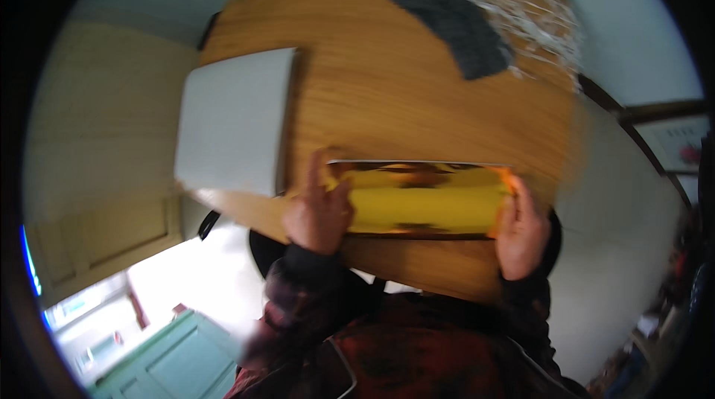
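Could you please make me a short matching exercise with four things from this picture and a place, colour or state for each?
Things:
1. Cloth
2. Shiny gold object
3. Box
4. Thin strips

Descriptions:
A. Between the left hand and the right hand
B. White and tangled
C. On the left side of the table
D. Dark grey

Pairs: 1-D, 2-A, 3-C, 4-B
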The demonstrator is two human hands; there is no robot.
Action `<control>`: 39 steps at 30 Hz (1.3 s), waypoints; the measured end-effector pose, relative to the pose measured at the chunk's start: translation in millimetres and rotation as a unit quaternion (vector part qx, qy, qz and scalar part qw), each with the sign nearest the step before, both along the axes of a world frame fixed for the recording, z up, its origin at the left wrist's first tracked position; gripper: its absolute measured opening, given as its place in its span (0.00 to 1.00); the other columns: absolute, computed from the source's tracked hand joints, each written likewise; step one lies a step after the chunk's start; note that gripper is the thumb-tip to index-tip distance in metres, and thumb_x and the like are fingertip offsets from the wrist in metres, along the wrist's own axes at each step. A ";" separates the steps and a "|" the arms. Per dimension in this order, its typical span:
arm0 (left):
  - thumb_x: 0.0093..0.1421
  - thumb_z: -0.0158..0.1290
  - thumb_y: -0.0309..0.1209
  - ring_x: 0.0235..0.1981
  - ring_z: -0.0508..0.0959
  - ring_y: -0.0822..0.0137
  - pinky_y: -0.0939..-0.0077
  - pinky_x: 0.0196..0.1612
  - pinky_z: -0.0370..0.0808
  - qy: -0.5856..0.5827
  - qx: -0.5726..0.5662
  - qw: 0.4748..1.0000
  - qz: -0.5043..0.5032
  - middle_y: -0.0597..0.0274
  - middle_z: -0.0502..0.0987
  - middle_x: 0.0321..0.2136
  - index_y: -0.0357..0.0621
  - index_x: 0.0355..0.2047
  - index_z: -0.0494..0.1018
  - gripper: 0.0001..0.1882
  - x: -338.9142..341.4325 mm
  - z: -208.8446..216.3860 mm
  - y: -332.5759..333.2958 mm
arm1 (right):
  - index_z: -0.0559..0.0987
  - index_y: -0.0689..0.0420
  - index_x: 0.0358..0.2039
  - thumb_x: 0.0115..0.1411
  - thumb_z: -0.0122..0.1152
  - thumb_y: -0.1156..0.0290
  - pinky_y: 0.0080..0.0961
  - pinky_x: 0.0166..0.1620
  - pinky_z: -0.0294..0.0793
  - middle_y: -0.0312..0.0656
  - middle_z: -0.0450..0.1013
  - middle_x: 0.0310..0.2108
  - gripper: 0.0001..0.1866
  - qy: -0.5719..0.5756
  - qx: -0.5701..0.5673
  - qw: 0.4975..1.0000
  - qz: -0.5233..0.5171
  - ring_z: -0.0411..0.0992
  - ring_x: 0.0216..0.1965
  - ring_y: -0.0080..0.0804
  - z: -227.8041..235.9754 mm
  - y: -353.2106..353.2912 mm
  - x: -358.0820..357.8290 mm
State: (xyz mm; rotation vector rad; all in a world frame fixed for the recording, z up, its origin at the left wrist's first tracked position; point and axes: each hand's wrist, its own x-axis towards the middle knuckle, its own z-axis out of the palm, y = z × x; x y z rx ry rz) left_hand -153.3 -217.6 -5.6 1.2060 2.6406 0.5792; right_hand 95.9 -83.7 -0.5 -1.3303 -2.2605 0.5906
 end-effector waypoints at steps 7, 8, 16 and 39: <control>0.57 0.56 0.32 0.12 0.73 0.70 0.75 0.20 0.66 -0.102 0.010 0.993 0.054 0.61 0.73 0.11 0.41 0.60 0.62 0.31 4.5 8.8 8.7 | 0.74 0.59 0.48 0.57 0.54 0.78 0.34 0.34 0.76 0.50 0.75 0.38 0.17 -0.019 -0.002 0.999 -0.032 0.76 0.32 0.47 -1.7 -2.1 1.0; 0.57 0.55 0.32 0.13 0.73 0.70 0.75 0.20 0.67 -0.115 0.010 0.991 0.062 0.61 0.73 0.11 0.41 0.60 0.61 0.31 6.1 10.1 8.8 | 0.74 0.59 0.48 0.57 0.54 0.78 0.33 0.34 0.76 0.49 0.75 0.37 0.17 -0.025 -0.006 0.999 -0.038 0.76 0.32 0.46 -0.5 -3.1 1.9; 0.58 0.54 0.29 0.13 0.71 0.70 0.76 0.20 0.66 -0.100 0.014 0.994 0.039 0.60 0.72 0.11 0.38 0.61 0.60 0.30 3.3 9.3 7.0 | 0.73 0.58 0.50 0.57 0.56 0.78 0.31 0.31 0.76 0.47 0.75 0.34 0.18 -0.043 -0.003 0.998 -0.038 0.75 0.31 0.43 -0.7 -5.0 -1.7; 0.59 0.55 0.28 0.11 0.69 0.74 0.78 0.17 0.63 -0.095 0.021 0.995 0.037 0.60 0.71 0.10 0.37 0.61 0.60 0.30 1.0 4.5 3.8 | 0.71 0.60 0.52 0.53 0.57 0.79 0.33 0.25 0.75 0.45 0.72 0.29 0.23 -0.046 0.032 0.998 -0.011 0.74 0.23 0.43 -2.9 -2.8 -0.4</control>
